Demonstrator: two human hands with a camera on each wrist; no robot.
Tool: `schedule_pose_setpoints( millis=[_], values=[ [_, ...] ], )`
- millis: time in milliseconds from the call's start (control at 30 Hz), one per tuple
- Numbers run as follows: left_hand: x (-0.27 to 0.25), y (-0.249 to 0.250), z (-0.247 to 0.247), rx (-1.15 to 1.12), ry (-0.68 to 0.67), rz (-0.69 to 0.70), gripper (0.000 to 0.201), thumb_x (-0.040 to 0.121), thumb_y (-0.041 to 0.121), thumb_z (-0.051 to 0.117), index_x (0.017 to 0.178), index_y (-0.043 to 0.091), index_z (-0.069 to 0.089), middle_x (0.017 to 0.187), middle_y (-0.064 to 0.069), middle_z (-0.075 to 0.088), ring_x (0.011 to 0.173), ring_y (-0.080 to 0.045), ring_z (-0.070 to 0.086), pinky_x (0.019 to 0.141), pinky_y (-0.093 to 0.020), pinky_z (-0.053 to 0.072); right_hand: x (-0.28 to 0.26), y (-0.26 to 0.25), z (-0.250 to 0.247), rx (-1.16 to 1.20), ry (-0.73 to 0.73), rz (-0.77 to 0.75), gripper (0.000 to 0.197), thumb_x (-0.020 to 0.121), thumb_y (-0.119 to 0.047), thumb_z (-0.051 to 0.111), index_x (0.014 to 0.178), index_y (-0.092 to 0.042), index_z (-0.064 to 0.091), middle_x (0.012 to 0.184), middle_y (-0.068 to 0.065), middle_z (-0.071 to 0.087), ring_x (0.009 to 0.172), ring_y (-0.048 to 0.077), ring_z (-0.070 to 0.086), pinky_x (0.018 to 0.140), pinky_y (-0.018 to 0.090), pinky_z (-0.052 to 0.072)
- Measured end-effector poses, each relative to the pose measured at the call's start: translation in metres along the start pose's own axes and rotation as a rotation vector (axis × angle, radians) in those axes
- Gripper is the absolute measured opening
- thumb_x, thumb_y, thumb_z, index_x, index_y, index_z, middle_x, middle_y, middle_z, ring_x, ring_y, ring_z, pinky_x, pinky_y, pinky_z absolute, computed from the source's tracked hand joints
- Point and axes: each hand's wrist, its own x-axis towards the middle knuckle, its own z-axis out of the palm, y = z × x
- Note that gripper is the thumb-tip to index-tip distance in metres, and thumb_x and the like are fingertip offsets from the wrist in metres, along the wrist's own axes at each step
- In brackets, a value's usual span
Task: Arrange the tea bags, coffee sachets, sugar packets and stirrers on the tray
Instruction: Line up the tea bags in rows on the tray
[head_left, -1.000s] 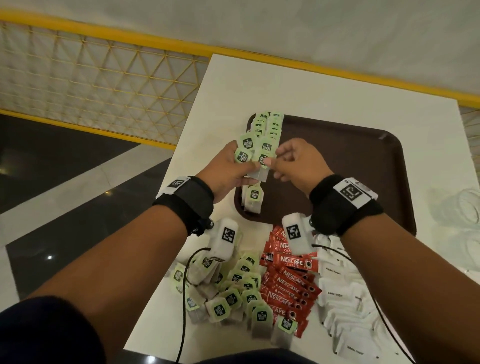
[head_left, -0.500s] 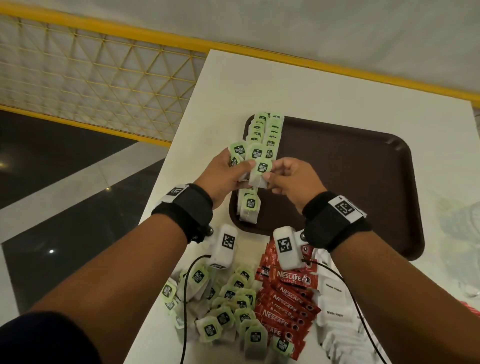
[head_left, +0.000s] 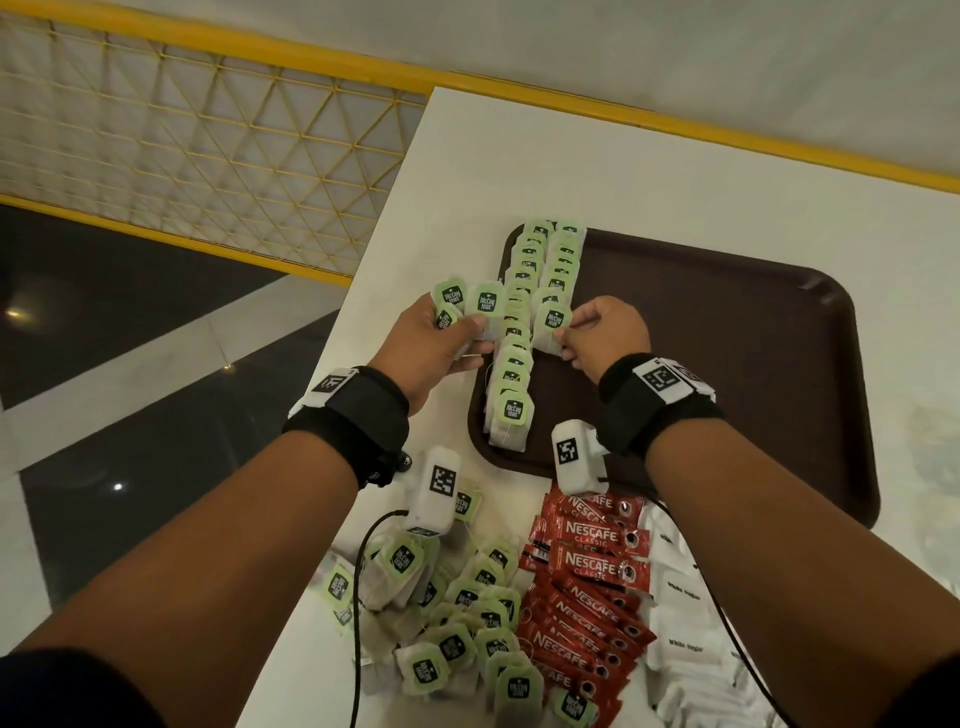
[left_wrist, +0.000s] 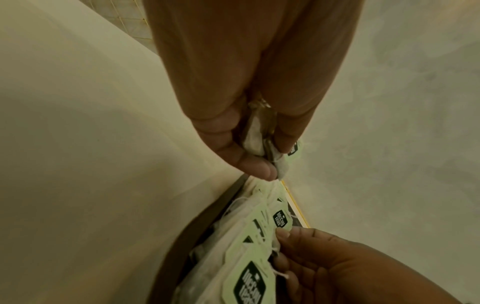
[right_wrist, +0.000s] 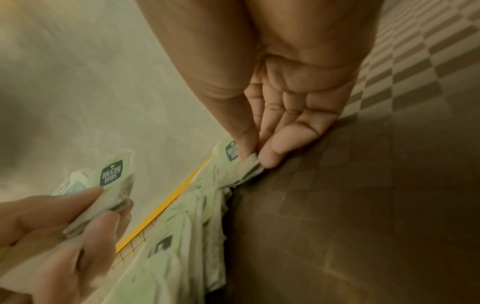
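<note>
A brown tray (head_left: 727, 364) lies on the white table. Two rows of green-tagged tea bags (head_left: 519, 332) run along its left edge. My left hand (head_left: 467, 332) hovers over that edge and grips a small bunch of tea bags (head_left: 470, 304); the left wrist view shows the bags (left_wrist: 255, 137) pinched between thumb and fingers. My right hand (head_left: 566, 338) pinches a single tea bag (head_left: 551, 322) at the near end of the right row. In the right wrist view thumb and forefinger hold that bag (right_wrist: 233, 156) low over the tray (right_wrist: 350, 205).
On the table in front of the tray lie a loose heap of tea bags (head_left: 457, 629), red Nescafe sachets (head_left: 587, 571) and white sugar packets (head_left: 685, 623). The table's left edge (head_left: 363, 291) drops to the floor beside a yellow mesh railing (head_left: 208, 130).
The hands, together over the bunch before, have parted. The right hand has carried one tea bag down to the right row, and the left hand has shifted left with the rest.
</note>
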Motion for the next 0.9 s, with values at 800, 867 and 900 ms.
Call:
schedule_pose_setpoints(
  millis=[800,867,900],
  values=[
    [-0.011,0.003,0.025,0.051,-0.152,-0.043,0.031,0.097,0.017,0.062,0.126,0.010,0.057,0.101,-0.009,0.070,0.069,-0.009,0.066,0.068,-0.023,0.057,-0.035,-0.019,-0.012,0.222,-0.222,-0.222,0.025,0.087,-0.018,0.072,0.095,0.005,0.067,0.081,0.014,0.066,0.065,0.009,0.057,0.055,0.010,0.044],
    [-0.013,0.004,0.026,0.052,-0.143,-0.052,0.024,0.098,0.019,0.060,0.121,0.012,0.057,0.099,-0.008,0.069,0.069,-0.009,0.065,0.067,-0.022,0.056,-0.033,-0.014,-0.013,0.216,-0.214,-0.191,0.018,0.089,-0.016,0.069,0.092,0.001,0.064,0.076,0.011,0.064,0.060,0.009,0.058,0.051,0.010,0.044],
    [-0.014,0.006,0.026,0.047,-0.129,-0.057,0.021,0.098,0.019,0.059,0.118,0.013,0.057,0.096,-0.007,0.067,0.068,-0.009,0.064,0.066,-0.022,0.056,-0.031,-0.011,-0.014,0.208,-0.212,-0.170,0.014,0.090,-0.016,0.068,0.091,-0.003,0.063,0.075,0.008,0.065,0.057,0.007,0.058,0.050,0.011,0.044]
  ],
)
